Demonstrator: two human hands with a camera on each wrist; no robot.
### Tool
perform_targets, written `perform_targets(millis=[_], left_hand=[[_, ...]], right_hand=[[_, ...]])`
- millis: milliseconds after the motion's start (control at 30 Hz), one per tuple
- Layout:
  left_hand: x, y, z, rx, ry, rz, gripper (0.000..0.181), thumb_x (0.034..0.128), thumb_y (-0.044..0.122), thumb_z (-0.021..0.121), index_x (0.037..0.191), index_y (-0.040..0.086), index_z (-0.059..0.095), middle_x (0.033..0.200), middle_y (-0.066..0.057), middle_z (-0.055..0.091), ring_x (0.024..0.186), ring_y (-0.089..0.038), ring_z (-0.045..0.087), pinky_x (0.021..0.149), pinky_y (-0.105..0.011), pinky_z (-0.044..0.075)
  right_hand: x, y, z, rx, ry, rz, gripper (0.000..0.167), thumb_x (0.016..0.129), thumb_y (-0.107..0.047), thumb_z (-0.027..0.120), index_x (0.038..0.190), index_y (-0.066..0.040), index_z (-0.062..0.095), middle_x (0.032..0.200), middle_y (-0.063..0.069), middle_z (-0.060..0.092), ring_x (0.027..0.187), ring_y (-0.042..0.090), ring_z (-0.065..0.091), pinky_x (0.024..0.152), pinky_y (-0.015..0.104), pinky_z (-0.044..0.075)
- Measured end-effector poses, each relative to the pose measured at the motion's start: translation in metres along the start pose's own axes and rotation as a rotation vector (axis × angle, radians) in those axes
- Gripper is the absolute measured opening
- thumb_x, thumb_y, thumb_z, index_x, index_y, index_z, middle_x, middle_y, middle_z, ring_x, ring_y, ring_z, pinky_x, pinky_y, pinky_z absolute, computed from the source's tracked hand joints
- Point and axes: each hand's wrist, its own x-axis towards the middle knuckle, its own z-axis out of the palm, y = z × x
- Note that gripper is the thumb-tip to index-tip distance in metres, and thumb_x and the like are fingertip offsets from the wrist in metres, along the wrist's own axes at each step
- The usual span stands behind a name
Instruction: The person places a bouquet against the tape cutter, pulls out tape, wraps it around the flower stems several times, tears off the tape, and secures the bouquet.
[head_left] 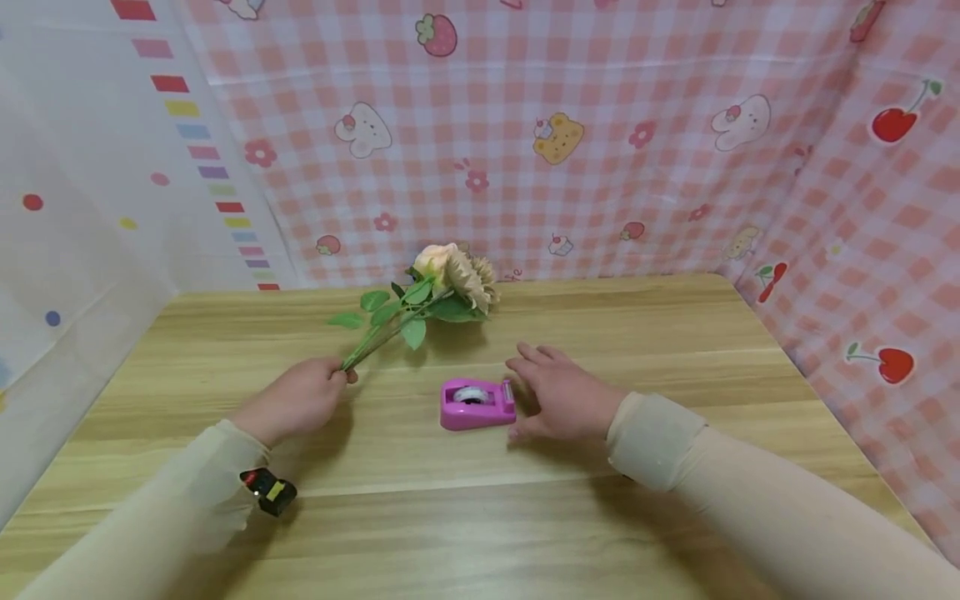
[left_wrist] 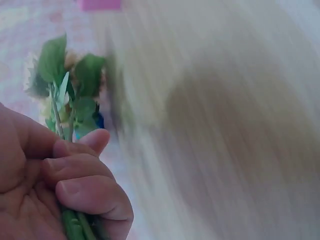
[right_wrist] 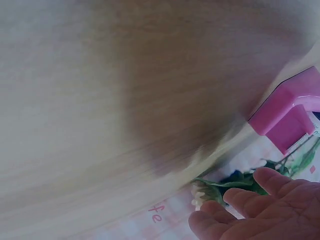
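My left hand (head_left: pixel 303 398) grips the green stems of a small bunch of artificial flowers (head_left: pixel 459 275), its fingers curled round them in the left wrist view. The pale blooms point away to the back right, with green leaves (left_wrist: pixel 89 75) along the stems. A pink tape dispenser (head_left: pixel 477 407) with a roll of tape in it stands on the table between my hands. My right hand (head_left: pixel 564 398) is just right of the dispenser, fingers spread and nothing held. In the right wrist view, the dispenser (right_wrist: pixel 287 107) shows its toothed cutting edge near the fingers.
The wooden table (head_left: pixel 480 517) meets a pink checked cloth (head_left: pixel 480 167) hanging along its back and right side. A white dotted cloth (head_left: pixel 75 167) hangs at the left. A small black device (head_left: pixel 270 492) sits at my left wrist.
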Motion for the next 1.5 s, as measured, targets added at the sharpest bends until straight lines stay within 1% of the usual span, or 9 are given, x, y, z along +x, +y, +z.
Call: perform_targets(millis=[167,333,567,700,800,967,1200,1367,1500], left_hand=[[-0.002,0.023,0.008,-0.059,-0.012,0.002,0.038,0.1074,0.010,0.034,0.123,-0.006,0.065,0.080,-0.008,0.053,0.061,-0.016,0.043,0.058,-0.031,0.041],[-0.004,0.046,0.022,-0.075,0.001,0.025,0.032,0.1078,0.009,0.037,0.120,-0.002,0.065,0.106,-0.020,0.067,0.067,-0.019,0.046,0.061,-0.032,0.043],[-0.007,0.078,0.041,-0.176,0.005,0.068,0.033,0.1093,0.010,0.037,0.126,-0.005,0.061,0.133,-0.026,0.067,0.064,-0.018,0.046,0.057,-0.031,0.045],[-0.005,0.097,0.051,-0.228,0.005,0.054,0.029,0.1115,0.016,0.038,0.119,-0.001,0.061,0.100,-0.017,0.067,0.059,-0.016,0.045,0.051,-0.029,0.043],[-0.003,0.113,0.059,-0.218,0.010,0.072,0.030,0.1119,0.019,0.040,0.119,0.001,0.063,0.085,-0.011,0.056,0.064,-0.019,0.049,0.058,-0.034,0.047],[0.003,0.134,0.076,-0.209,-0.008,0.129,0.036,0.1110,0.018,0.041,0.133,0.001,0.063,0.096,-0.013,0.063,0.072,-0.022,0.053,0.068,-0.038,0.050],[0.013,0.154,0.095,-0.268,-0.064,0.169,0.027,0.1105,0.010,0.039,0.115,0.001,0.064,0.086,-0.010,0.062,0.069,-0.018,0.052,0.067,-0.038,0.053],[0.018,0.162,0.109,-0.253,-0.087,0.199,0.028,0.1104,0.008,0.042,0.128,-0.004,0.059,0.106,-0.021,0.068,0.081,-0.024,0.063,0.079,-0.044,0.059],[0.020,0.167,0.116,-0.225,-0.118,0.213,0.034,0.1102,0.006,0.041,0.139,-0.008,0.053,0.122,-0.026,0.067,0.103,-0.033,0.069,0.092,-0.047,0.059]], right_hand=[[-0.007,0.004,-0.003,0.004,0.001,0.012,0.107,0.085,-0.057,0.082,0.165,-0.007,0.031,0.175,0.019,0.013,0.161,0.049,0.013,0.130,0.058,0.015],[-0.013,0.012,-0.004,-0.023,0.030,0.001,0.106,0.087,-0.058,0.080,0.164,-0.005,0.031,0.175,0.022,0.014,0.159,0.051,0.016,0.130,0.059,0.017],[-0.022,0.024,-0.004,-0.035,0.045,0.006,0.104,0.090,-0.062,0.075,0.164,-0.005,0.031,0.174,0.024,0.014,0.158,0.054,0.016,0.129,0.061,0.018],[-0.027,0.032,-0.004,-0.044,0.048,0.022,0.103,0.090,-0.064,0.074,0.164,-0.005,0.032,0.173,0.026,0.018,0.158,0.055,0.016,0.129,0.062,0.018],[-0.032,0.035,-0.006,-0.044,0.046,0.036,0.102,0.090,-0.063,0.074,0.163,-0.004,0.033,0.171,0.029,0.023,0.157,0.055,0.017,0.129,0.062,0.017],[-0.039,0.041,-0.007,-0.068,0.035,0.042,0.102,0.091,-0.064,0.071,0.163,-0.002,0.033,0.168,0.028,0.031,0.158,0.052,0.021,0.129,0.061,0.018],[-0.053,0.052,-0.008,-0.082,0.011,0.053,0.102,0.091,-0.063,0.072,0.162,0.000,0.035,0.165,0.030,0.034,0.154,0.054,0.027,0.125,0.064,0.027],[-0.064,0.058,-0.009,-0.093,-0.039,0.104,0.103,0.091,-0.065,0.071,0.161,0.001,0.036,0.165,0.031,0.034,0.153,0.056,0.029,0.122,0.064,0.032],[-0.070,0.063,-0.009,-0.082,-0.064,0.146,0.103,0.090,-0.067,0.070,0.160,0.001,0.037,0.166,0.031,0.031,0.150,0.061,0.029,0.121,0.067,0.031]])
